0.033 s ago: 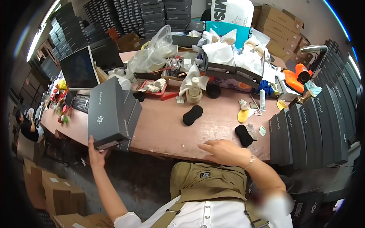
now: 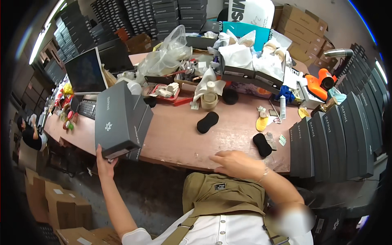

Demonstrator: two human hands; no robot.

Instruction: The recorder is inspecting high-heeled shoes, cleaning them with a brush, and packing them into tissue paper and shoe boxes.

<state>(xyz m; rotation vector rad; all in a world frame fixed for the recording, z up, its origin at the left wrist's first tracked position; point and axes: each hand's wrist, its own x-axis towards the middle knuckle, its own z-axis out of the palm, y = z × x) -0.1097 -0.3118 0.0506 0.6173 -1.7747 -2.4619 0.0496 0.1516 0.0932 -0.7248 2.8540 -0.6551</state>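
Observation:
At the table's left front, my left hand (image 2: 106,165) grips the lower near corner of a dark grey shoebox (image 2: 114,118). The thumb lies on the box's side and the fingers are under it. The box is tilted against another grey box beside it. Above the table's front edge, my right hand (image 2: 234,164) is open and holds nothing, fingers pointing left. Nearest to it on the tabletop (image 2: 175,141) is a black peanut-shaped pad (image 2: 262,145). A second black pad (image 2: 208,122) lies farther back, near the middle.
Grey shoeboxes (image 2: 326,143) stand in a row at the right. Behind are open boxes with paper-wrapped shoes (image 2: 267,65), a tape roll (image 2: 209,100), an orange tool (image 2: 318,85) and clear plastic bags (image 2: 169,55). A monitor (image 2: 85,71) stands left; cartons (image 2: 65,204) are on the floor.
My right hand has shifted very slightly to the left. The shoebox in my left hand has barely moved.

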